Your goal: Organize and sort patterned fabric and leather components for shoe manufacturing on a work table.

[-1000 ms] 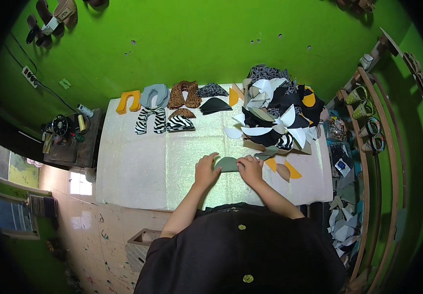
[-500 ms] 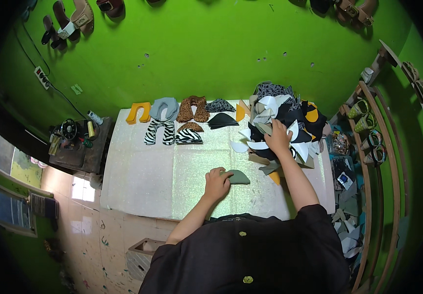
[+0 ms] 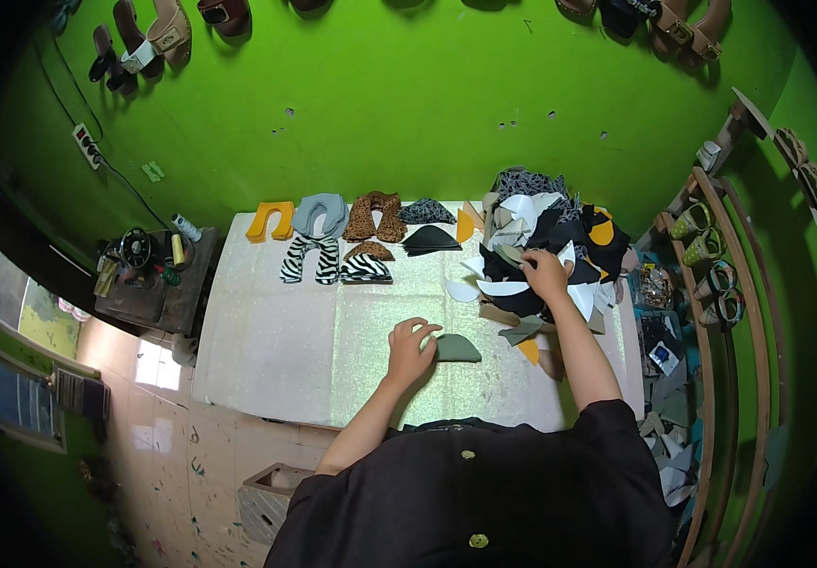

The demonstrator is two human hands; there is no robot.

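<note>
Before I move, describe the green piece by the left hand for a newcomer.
Find the pale table against the green wall. Toward its near edge, right of the left hand, lies the green half-moon piece, alone outside the jumbled pile.

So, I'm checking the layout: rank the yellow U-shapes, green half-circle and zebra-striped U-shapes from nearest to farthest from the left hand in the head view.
1. Green half-circle: just right of the left hand.
2. Zebra-striped U-shapes: farther back, leftward.
3. Yellow U-shapes: farthest, back left.
</note>
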